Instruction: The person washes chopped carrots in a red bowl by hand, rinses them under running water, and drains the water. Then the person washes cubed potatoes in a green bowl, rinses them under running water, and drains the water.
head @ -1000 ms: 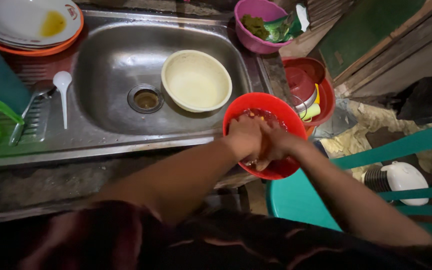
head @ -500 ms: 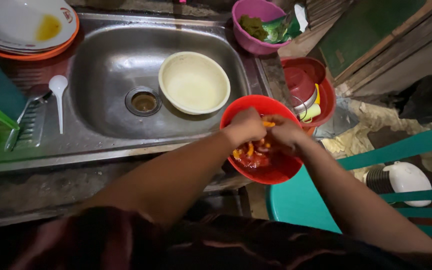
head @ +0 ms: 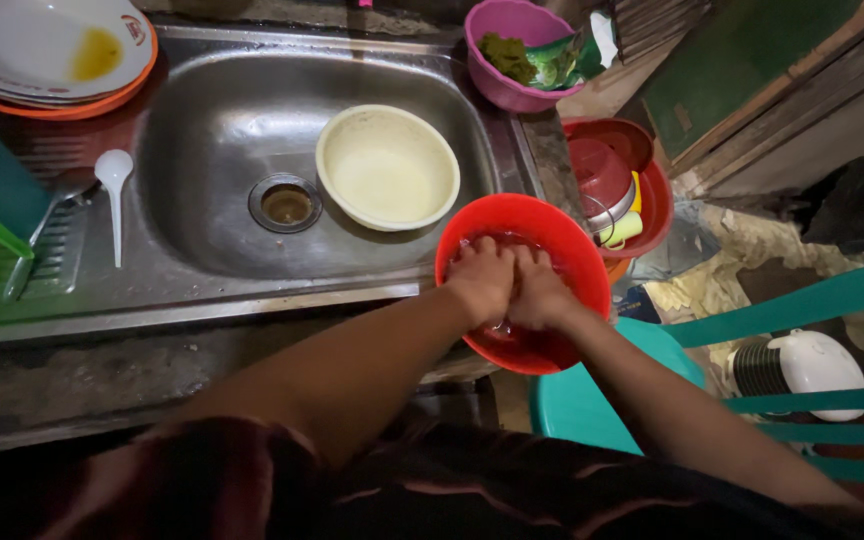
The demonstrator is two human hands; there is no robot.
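A red plastic bowl [head: 580, 262] holding liquid sits at the right end of the counter, beside the steel sink [head: 222, 110]. Both my hands are pushed down into it side by side, knuckles up. My left hand [head: 480, 278] is on the left and my right hand [head: 540, 292] touches it on the right. The fingertips are under the liquid, so whatever they grip is hidden.
A cream bowl [head: 388, 166] lies in the sink near the drain [head: 286, 204]. A white spoon [head: 113, 190] and stacked plates [head: 47, 45] lie to the left, a purple bowl of greens [head: 512, 55] behind. A red basin of dishes [head: 617, 185] and a teal chair [head: 752, 330] stand to the right.
My hands had lifted orange strips from the bowl half a second ago; they have now dropped back into the liquid, close together. The view has shifted slightly.
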